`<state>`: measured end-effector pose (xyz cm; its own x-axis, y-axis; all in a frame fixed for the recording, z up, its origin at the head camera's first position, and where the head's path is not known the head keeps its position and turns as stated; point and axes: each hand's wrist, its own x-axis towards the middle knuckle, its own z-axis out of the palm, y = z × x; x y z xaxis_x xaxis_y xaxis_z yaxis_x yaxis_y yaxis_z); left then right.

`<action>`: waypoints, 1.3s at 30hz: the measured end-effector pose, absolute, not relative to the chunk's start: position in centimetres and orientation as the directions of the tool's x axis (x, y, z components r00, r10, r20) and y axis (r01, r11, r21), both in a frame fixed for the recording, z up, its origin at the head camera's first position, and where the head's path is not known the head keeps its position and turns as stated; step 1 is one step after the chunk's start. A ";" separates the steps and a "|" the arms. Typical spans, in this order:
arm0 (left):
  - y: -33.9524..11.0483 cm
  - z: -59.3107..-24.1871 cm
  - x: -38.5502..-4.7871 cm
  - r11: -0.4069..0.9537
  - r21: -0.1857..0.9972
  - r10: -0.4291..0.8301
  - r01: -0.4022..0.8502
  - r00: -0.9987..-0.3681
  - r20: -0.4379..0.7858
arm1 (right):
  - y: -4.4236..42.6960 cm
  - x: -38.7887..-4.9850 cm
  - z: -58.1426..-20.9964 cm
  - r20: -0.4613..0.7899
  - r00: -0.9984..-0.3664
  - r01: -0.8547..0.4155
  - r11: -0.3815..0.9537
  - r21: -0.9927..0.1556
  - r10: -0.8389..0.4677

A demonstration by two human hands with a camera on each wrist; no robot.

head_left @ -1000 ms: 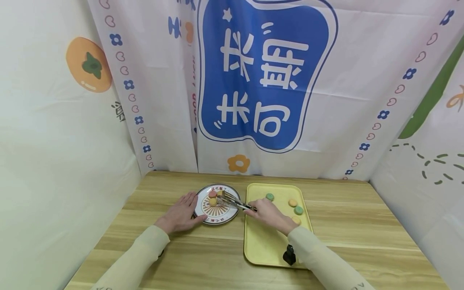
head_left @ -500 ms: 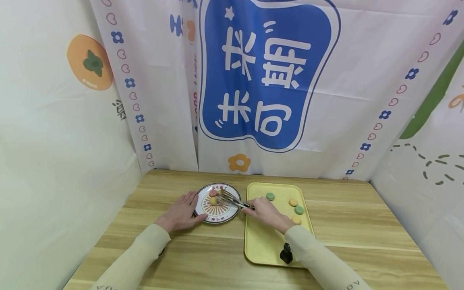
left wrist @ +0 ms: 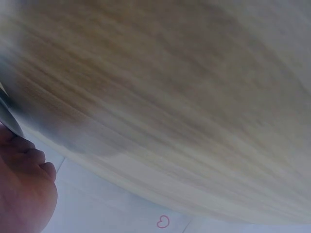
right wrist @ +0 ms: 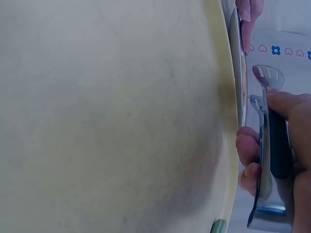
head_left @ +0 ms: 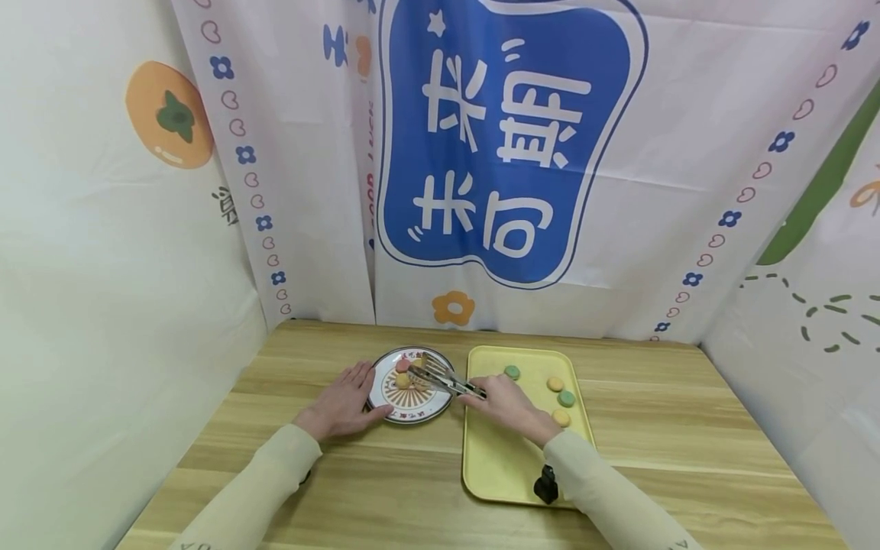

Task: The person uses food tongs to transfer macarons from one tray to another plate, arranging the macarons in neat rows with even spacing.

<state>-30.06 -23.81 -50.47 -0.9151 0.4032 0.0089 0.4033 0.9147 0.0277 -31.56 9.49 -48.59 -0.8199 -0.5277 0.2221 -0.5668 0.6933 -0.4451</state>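
My left hand (head_left: 344, 405) rests against the left rim of a round white plate (head_left: 412, 417), fingers straight and thumb along the near edge. A pink macaron (head_left: 403, 366) and a yellow macaron (head_left: 402, 380) lie on the plate; another yellow piece behind them is partly hidden by tongs. With my right hand (head_left: 507, 405) I grip the metal tongs (head_left: 457, 384), whose parted tips reach over the plate. In the right wrist view, my thumb and curled fingers hold the black-handled tongs (right wrist: 280, 145). Whether the tongs touch the yellow piece I cannot tell.
A yellow tray (head_left: 495, 458) lies under my right forearm. On it are a green macaron (head_left: 512, 372), a yellow macaron (head_left: 554, 384), a second green one (head_left: 566, 399) and a second yellow one (head_left: 561, 418). A printed cloth (head_left: 330, 267) hangs behind the wooden table (head_left: 660, 405).
The tips of the tongs have spread farther apart over the plate. My left hand stays at the plate's rim, and the tray's macarons have not moved.
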 end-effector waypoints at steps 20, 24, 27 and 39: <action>-23.9 -50.6 -30.1 0.920 0.035 0.391 0.391 -0.920 0.000 | 13.0 -29.5 -47.0 0.266 -0.804 -0.595 0.706 -0.384 -0.532; -23.9 -50.7 -30.2 0.921 0.037 0.388 0.387 -0.922 0.001 | 13.9 -29.1 -46.8 0.287 -0.788 -0.616 0.697 -0.368 -0.545; -23.9 -50.6 -30.2 0.921 0.039 0.388 0.388 -0.922 0.004 | 14.5 -28.7 -46.5 0.297 -0.781 -0.625 0.695 -0.356 -0.550; -23.9 -50.8 -30.2 0.923 0.034 0.384 0.384 -0.923 -0.006 | 17.7 -26.4 -45.8 0.319 -0.749 -0.662 0.668 -0.340 -0.580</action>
<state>-30.18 -23.93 -50.81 -0.9232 0.3844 -0.0062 0.3839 0.9227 0.0345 -26.43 17.70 -45.85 -0.7493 -0.5803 0.3191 -0.6621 0.6678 -0.3402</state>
